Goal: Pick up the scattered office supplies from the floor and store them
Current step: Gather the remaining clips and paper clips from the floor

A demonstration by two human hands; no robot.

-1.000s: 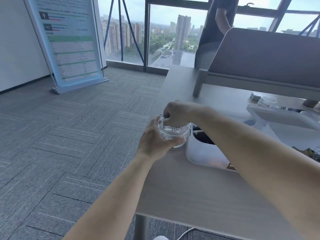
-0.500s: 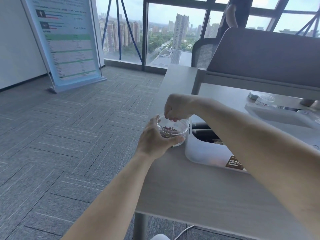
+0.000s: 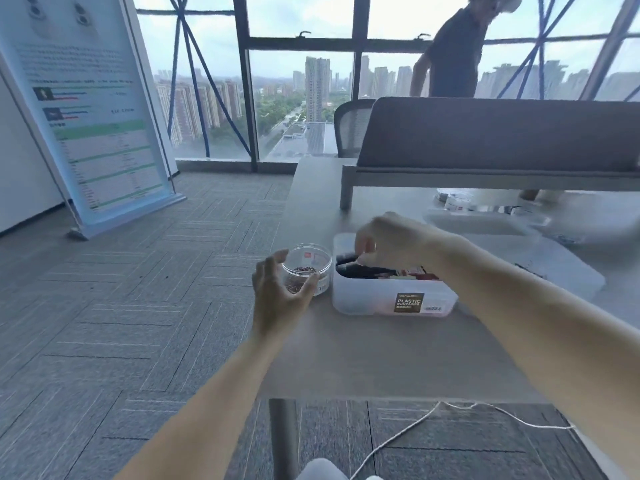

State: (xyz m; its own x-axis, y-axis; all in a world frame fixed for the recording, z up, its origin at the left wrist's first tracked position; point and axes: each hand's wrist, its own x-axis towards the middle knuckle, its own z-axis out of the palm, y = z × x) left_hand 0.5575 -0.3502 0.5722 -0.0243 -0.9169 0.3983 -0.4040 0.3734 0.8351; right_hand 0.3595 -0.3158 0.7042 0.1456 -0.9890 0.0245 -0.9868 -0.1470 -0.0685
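Note:
A clear round jar [image 3: 308, 266] with paper clips in its bottom stands near the left edge of the desk [image 3: 363, 348]. My left hand [image 3: 277, 296] holds it, fingers curled round the far left side and thumb on the front. Right beside the jar is a white plastic container [image 3: 388, 299] holding dark supplies. My right hand [image 3: 388, 242] hovers over the container's left end with its fingers curled down onto a black item [image 3: 346, 262]. Blur hides whether they pinch it.
A flat white lid [image 3: 478, 226] and a small round tub [image 3: 457, 200] lie farther back, under a grey divider panel [image 3: 502, 136]. A person [image 3: 450, 53] stands at the window behind a mesh chair [image 3: 349, 129]. A banner stand [image 3: 90, 116] is left; a white cable [image 3: 415, 427] crosses the carpet.
My right hand left the jar's mouth and moved right, down into the white container. The jar now stands on the desk in my left hand. My view has tilted upward.

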